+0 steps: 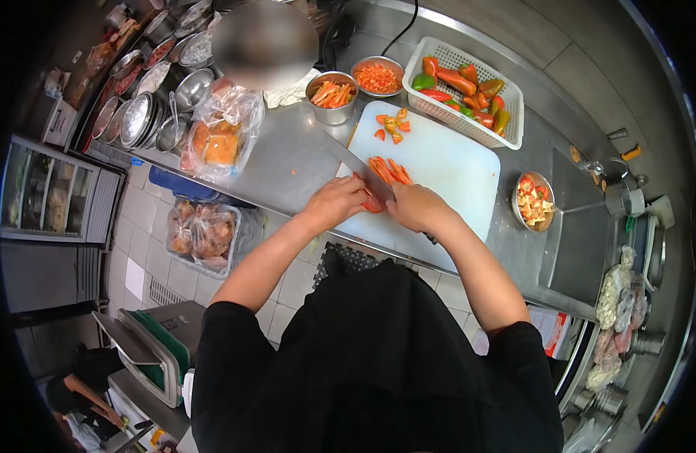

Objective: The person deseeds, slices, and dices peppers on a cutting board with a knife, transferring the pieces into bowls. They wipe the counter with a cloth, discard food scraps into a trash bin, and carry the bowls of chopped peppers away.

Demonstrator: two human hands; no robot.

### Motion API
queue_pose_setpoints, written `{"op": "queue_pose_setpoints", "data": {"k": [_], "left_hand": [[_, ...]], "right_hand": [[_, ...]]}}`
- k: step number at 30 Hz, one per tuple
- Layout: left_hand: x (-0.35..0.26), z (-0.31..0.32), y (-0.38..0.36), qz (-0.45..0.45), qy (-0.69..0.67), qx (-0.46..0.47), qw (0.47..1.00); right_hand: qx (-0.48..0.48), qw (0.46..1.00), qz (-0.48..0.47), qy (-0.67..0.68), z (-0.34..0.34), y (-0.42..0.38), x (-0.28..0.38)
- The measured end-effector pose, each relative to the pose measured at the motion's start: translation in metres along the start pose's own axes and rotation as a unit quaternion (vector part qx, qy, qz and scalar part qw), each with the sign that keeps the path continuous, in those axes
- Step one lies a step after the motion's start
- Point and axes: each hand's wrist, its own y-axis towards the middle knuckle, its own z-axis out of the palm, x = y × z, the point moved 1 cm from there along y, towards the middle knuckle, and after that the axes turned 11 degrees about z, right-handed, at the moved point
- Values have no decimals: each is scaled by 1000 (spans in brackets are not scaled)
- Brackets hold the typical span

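Observation:
My right hand [416, 208] is closed round the handle of a large knife [367, 172], whose blade points up and to the left over the white cutting board [453, 174]. My left hand [334, 202] presses with bent fingers on a red pepper piece [373, 202] at the board's left front edge, beside the blade. Thin red pepper strips [391, 171] lie just beyond the blade. Small orange and yellow pepper scraps [395, 124] are near the board's far left corner.
Behind the board stand a bowl of pepper strips [332, 94], a bowl of diced pepper [378, 77] and a white basket [469, 124] of whole peppers. A scrap bowl [533, 202] sits right, by the sink [582, 226]. Bagged food [218, 143] lies left. Another person's arm [95, 399] shows lower left.

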Motion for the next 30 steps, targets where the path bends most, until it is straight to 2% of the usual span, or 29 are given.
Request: {"op": "queue_pose_setpoints", "data": {"k": [3, 5, 9, 13, 15, 16, 18, 22, 24, 30], "left_hand": [[-1, 0, -2, -1, 5, -13, 1000], [-1, 3, -6, -6, 11, -10, 1000], [1, 4, -5, -16, 2, -6, 1000], [-1, 4, -7, -24, 8, -14, 1000], [-1, 6, -6, -25, 5, -26, 999], [-3, 5, -6, -25, 5, -24, 999], [-4, 1, -4, -19, -7, -30, 999], [-4, 3, -8, -44, -8, -6, 999], [-6, 4, -6, -55, -9, -5, 998], [-9, -8, -7, -62, -8, 12, 998]], "right_hand": [[19, 1000, 0, -12, 16, -12, 6], [-82, 995, -10, 64, 50, 1, -6], [11, 1000, -4, 12, 1, -3, 3], [2, 1000, -21, 7, 30, -6, -2], [-80, 994, -20, 78, 52, 6, -10], [-79, 993, -20, 80, 40, 5, -8], [11, 999, -27, 40, 10, 5, -8], [47, 998, -10, 43, 23, -8, -1], [-57, 991, 6, 118, 51, 2, -9], [-47, 994, 7, 102, 53, 4, -8]]}}
